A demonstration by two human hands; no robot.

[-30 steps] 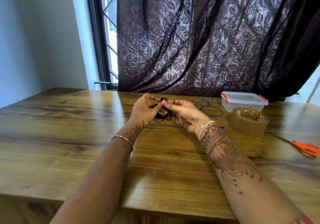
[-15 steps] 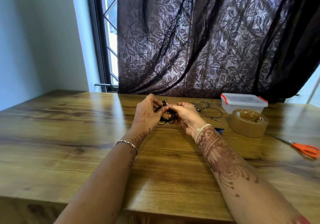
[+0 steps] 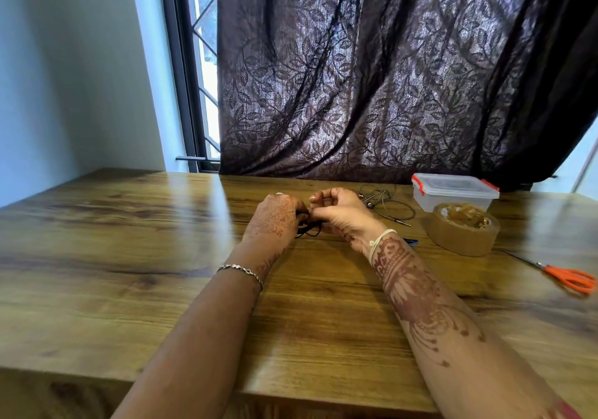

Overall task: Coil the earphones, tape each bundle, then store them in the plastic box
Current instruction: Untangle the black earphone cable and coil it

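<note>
At mid-frame on the wooden table [image 3: 129, 273], left of the lidded plastic box [image 3: 453, 193] and the tape roll [image 3: 462, 235], the left hand [image 3: 275, 218] and right hand [image 3: 341, 214] met, fingers curled, pinching a black earphone coil [image 3: 309, 230]. Untaped, the springy coil could unwind should either pinch slacken while reaching for tape. No brand or writing was legible.

- Over the bench [image 3: 129, 256], the left hand [image 3: 275, 218] and right hand [image 3: 343, 214] hold black earphones [image 3: 309, 230] between curled fingers [image 3: 320, 195].
- Grey earphones [image 3: 388, 205] lie loose just beyond the right hand.
- A lidded plastic box [image 3: 453, 192] stands further right, with a tape roll [image 3: 462, 237] just in front of it.
- Orange scissors [image 3: 569, 278] lie near the right edge.
</note>
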